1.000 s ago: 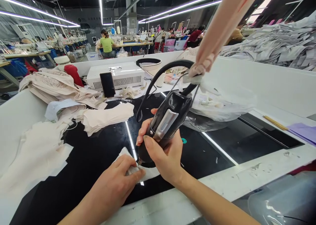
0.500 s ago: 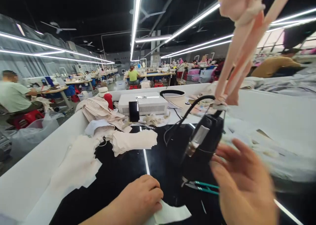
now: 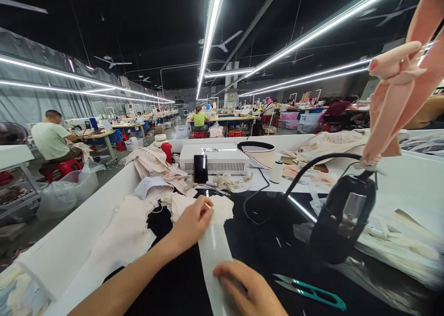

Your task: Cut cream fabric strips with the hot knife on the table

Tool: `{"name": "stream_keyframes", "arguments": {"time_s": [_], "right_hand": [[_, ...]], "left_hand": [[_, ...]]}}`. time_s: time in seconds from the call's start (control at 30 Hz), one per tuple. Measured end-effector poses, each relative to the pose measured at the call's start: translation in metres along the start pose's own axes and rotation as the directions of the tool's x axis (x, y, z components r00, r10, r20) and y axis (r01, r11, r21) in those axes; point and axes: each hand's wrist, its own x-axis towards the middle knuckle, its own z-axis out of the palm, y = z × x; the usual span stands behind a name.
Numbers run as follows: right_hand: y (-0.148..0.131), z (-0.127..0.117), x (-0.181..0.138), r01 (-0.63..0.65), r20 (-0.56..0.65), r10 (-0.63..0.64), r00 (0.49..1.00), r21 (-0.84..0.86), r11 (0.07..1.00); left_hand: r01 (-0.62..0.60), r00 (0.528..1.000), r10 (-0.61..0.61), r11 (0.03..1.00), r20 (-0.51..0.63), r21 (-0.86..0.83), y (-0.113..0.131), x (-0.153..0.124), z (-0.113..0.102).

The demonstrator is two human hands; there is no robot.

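My left hand (image 3: 191,223) pinches the far end of a narrow white fabric strip (image 3: 214,246) that lies along the black worktop (image 3: 263,223). Its near end is pressed down by my right hand (image 3: 250,292), fingers curled on the cloth. A black hand-held tool (image 3: 342,216) hangs free at the right from pink fabric ties (image 3: 391,103), its cable looping back. Neither hand touches the tool. Green-handled snips (image 3: 312,293) lie just right of my right hand.
A stack of cream fabric pieces (image 3: 222,207) sits beyond my left hand, more cloth (image 3: 121,237) lies at the left. A white machine box (image 3: 215,158), a phone (image 3: 200,168) and a thread cone (image 3: 276,171) stand at the back. Other workers (image 3: 52,138) sit at distant tables.
My right hand let go of the black tool, which swung right and now hangs free. Both hands moved onto the white strip. The view has tilted up.
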Motion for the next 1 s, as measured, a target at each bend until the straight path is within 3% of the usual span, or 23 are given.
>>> {"name": "stream_keyframes", "arguments": {"time_s": [0.2, 0.33, 0.47, 0.8, 1.0], "right_hand": [[0.019, -0.038, 0.084, -0.077, -0.27, 0.044, 0.962, -0.113, 0.991], [0.038, -0.049, 0.132, -0.089, -0.293, 0.031, 0.956, -0.187, 0.978], [0.054, -0.04, 0.161, -0.099, -0.292, 0.011, 0.956, -0.288, 0.953], [0.08, -0.021, 0.171, -0.049, -0.198, -0.094, 0.976, -0.614, 0.788], [0.077, -0.019, 0.161, 0.101, -0.131, -0.25, 0.959, -0.667, 0.738]], "left_hand": [[0.168, 0.974, -0.165, 0.986, -0.158, 0.003, -0.048, 0.031, -0.03], [0.207, 0.97, -0.193, 0.975, -0.148, 0.086, -0.069, 0.033, -0.037], [0.252, 0.963, -0.229, 0.951, -0.139, 0.18, -0.083, 0.031, -0.03], [0.314, 0.949, -0.299, 0.918, -0.097, 0.242, -0.097, 0.023, -0.02], [0.365, 0.93, -0.335, 0.894, -0.153, 0.26, -0.088, 0.016, -0.039]]}}
